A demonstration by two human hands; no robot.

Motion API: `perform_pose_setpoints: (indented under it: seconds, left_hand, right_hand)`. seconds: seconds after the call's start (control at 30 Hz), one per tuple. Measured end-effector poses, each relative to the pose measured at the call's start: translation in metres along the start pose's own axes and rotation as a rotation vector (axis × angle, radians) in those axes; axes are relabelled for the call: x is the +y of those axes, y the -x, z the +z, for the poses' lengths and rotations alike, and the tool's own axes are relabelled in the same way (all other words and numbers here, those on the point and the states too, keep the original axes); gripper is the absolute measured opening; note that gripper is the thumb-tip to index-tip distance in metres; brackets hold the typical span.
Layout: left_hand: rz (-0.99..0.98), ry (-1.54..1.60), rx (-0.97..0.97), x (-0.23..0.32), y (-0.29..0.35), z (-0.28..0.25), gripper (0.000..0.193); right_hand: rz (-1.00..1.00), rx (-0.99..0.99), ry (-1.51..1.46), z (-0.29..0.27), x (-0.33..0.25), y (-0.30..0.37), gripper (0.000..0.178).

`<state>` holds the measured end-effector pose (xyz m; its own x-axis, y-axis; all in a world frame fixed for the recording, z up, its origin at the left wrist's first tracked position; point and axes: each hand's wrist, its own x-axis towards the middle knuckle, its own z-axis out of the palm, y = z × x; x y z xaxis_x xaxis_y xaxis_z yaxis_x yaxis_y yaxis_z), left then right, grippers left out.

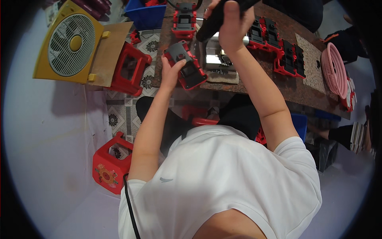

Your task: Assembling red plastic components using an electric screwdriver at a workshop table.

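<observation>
My left hand [172, 71] is closed on the left side of a red and black plastic housing [185, 65], its thumb across the top. The housing is tilted at the table's near edge. Up and to the right, my right hand [234, 30] is wrapped round a thick, black, elongated tool [215, 22]. What kind of tool it is, I cannot make out. Below that tool, a shiny metal fixture [215, 57] sits on a beige mat [223, 77], just right of the housing. Another red and black housing [184, 20] lies farther back.
Several more red and black housings [289, 59] line the brown table [254, 75] on the right, near a pink basket [335, 69]. At the left are a yellow fan [73, 44], red stools [107, 169] and a blue bin [146, 16]. Other people sit across and at right.
</observation>
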<state>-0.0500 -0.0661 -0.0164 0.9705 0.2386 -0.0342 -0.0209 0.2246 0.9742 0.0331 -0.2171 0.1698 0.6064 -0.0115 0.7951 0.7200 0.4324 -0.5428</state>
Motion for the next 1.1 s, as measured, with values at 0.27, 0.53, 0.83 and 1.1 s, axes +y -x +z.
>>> perform_pose_setpoints:
  seconds: [0.27,0.53,0.83,1.1]
  left_hand:
    - [0.024,0.017,-0.018,-0.005,-0.002,-0.002,0.061]
    - [-0.026,0.068,-0.065,-0.008,-0.004,-0.007,0.065]
    - [-0.034,0.059,-0.018,0.000,-0.002,0.001,0.064]
    - [0.035,0.009,-0.042,0.008,-0.006,0.012,0.061]
  right_hand:
    - [0.031,0.024,0.051,0.026,0.049,0.004,0.037]
    - [0.119,0.063,0.040,0.025,0.080,0.010,0.032]
    - [0.045,-0.090,0.239,0.035,0.079,0.011,0.036]
    - [-0.007,-0.154,0.321,0.006,0.075,0.017,0.037]
